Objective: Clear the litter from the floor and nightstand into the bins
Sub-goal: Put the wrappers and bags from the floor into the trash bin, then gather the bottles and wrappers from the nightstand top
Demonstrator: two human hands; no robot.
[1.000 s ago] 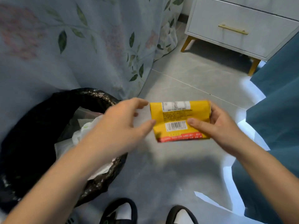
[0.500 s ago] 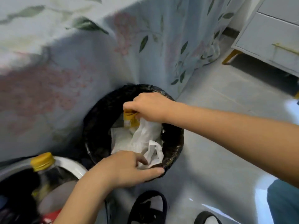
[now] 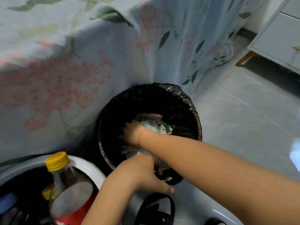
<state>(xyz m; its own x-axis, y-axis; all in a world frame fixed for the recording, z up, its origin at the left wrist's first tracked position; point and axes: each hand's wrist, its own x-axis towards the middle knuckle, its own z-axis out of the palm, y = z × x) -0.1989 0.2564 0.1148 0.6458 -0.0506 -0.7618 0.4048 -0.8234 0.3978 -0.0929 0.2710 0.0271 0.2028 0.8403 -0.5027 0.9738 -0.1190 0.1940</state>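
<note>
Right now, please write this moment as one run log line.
right hand: reaching inside black-lined bin, grip hidden | left hand: gripping near rim | yellow packet: unseen

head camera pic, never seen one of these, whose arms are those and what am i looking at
This is a single picture from a wide-angle camera worn on a person's head, looking forward and down, so the two bare arms are the wearer's own. No robot is involved.

The right hand reaches down into a round bin lined with a black bag, among crumpled white wrappers. Whether it holds anything cannot be told from here. The left hand grips the near rim of that bin, fingers curled over the edge.

At lower left is a second, white-rimmed bin with a plastic bottle with a yellow cap standing in it. Behind hangs a floral bedsheet; at upper right is a pale nightstand on a grey tiled floor. The dark shapes at the bottom are the wearer's sandals.
</note>
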